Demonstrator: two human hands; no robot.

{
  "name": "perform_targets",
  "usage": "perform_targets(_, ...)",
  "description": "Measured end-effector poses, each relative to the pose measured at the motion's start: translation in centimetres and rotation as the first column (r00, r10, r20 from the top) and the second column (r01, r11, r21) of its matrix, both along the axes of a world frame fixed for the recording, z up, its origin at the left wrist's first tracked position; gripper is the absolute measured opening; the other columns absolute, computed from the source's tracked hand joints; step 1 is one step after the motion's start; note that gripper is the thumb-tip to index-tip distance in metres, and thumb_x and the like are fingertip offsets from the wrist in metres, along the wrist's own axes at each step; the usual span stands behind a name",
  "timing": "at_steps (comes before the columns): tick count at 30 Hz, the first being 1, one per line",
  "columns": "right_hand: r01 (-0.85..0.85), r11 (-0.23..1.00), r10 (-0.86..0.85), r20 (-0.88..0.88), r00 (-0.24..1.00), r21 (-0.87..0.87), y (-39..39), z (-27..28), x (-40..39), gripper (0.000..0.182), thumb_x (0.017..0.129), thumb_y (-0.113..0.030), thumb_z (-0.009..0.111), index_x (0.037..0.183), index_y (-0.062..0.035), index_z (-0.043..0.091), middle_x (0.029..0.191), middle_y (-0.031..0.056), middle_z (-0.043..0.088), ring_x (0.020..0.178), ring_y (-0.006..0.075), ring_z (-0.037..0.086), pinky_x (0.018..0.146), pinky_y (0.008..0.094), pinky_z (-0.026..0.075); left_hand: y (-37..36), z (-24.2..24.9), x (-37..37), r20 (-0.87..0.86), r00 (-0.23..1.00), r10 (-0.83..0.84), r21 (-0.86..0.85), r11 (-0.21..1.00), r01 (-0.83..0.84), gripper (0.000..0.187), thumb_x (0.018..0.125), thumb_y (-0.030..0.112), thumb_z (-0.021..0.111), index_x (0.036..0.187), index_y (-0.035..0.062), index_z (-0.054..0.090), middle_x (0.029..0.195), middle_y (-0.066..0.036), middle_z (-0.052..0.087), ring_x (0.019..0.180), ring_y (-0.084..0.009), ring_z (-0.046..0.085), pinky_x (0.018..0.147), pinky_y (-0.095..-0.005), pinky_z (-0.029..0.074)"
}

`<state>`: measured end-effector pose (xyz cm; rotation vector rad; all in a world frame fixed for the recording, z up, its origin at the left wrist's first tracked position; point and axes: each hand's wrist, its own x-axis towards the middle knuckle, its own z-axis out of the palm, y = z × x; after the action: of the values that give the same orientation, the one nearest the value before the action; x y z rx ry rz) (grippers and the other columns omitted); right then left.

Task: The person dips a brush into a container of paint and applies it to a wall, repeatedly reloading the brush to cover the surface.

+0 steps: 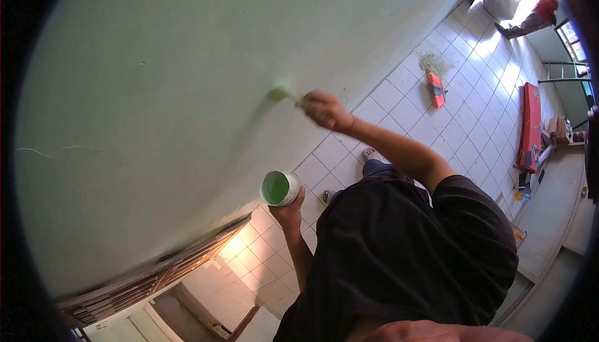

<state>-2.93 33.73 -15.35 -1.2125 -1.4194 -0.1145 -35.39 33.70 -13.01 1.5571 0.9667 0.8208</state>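
Observation:
My right hand [324, 110] is closed on the handle of a paintbrush [281, 94], blurred by motion. Its green-tinted bristles are right at the pale green wall [187, 92]. Lower down, my left hand [289, 210] grips a white paint pot [288, 187] from beneath and the side. The pot is tilted so that light green paint [275, 188] shows inside it. My fingers around the pot's far side are partly hidden.
White floor tiles [462, 130] run along the wall. A red broom head [437, 91] lies by a patch of swept debris [433, 64]. A long red box [530, 124] rests at right. Another person [541, 8] stands by the bright doorway. A slatted wooden frame [162, 273] borders the wall.

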Motion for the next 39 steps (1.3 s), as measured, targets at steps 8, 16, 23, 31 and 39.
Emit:
perform_targets(8,0.530,0.846,-0.528,-0.058,0.848,0.054,-5.3,0.0,15.1,0.018,0.087,0.004,0.074,0.104,0.0000,0.074,0.105,0.0169,0.073,0.096,0.0327,0.072,0.082,0.0373,0.058,-1.4,0.2,2.1,0.010,1.000,-0.009,-0.040,0.999,0.009,0.066,0.069,0.004,0.093,0.127,0.0015,0.062,0.118,-0.008,0.068,0.106,-0.0206,0.068,0.096,-0.0381,0.057)
perform_targets(16,0.691,0.722,-0.645,-0.329,0.690,0.030,-2.2,-1.8,14.1,0.013,0.087,0.002,0.070,0.099,-0.0016,0.073,0.097,0.0196,0.071,0.084,0.0343,0.071,0.074,0.0374,0.055,-2.6,0.6,3.2,-0.015,1.000,-0.023,-0.050,0.998,0.023,0.065,0.068,0.003,0.093,0.126,0.0006,0.062,0.117,-0.008,0.069,0.104,-0.0207,0.069,0.095,-0.0377,0.057)
perform_targets(23,0.232,0.973,-0.224,-0.240,0.945,0.007,-0.9,-0.5,-2.5,0.027,0.084,0.005,0.069,0.108,-0.0058,0.073,0.101,0.0172,0.069,0.091,0.0351,0.068,0.077,0.0410,0.056,-1.8,0.3,2.9,-0.022,0.998,-0.055,-0.026,0.998,0.054,0.064,0.068,0.001,0.092,0.125,0.0010,0.062,0.116,-0.008,0.068,0.105,-0.0210,0.068,0.097,-0.0376,0.056)
perform_targets(31,0.253,0.965,-0.248,-0.067,0.966,0.067,-1.9,2.4,7.3,0.020,0.088,0.002,0.073,0.107,-0.0028,0.074,0.101,0.0169,0.070,0.090,0.0334,0.068,0.078,0.0398,0.057,-0.4,-0.1,3.2,-0.011,0.999,-0.036,0.019,0.999,0.037,0.058,0.070,0.007,0.093,0.121,-0.0012,0.066,0.112,-0.010,0.072,0.100,-0.0213,0.070,0.094,-0.0377,0.056)
perform_targets(39,0.670,0.743,-0.654,-0.195,0.731,0.018,-5.4,5.1,15.7,0.013,0.089,0.003,0.073,0.102,-0.0002,0.075,0.102,0.0183,0.074,0.090,0.0325,0.073,0.078,0.0366,0.058,-0.7,-0.8,2.1,0.023,0.999,-0.025,0.004,1.000,0.025,0.058,0.069,0.006,0.094,0.119,-0.0016,0.067,0.112,-0.011,0.072,0.100,-0.0210,0.071,0.093,-0.0365,0.057)
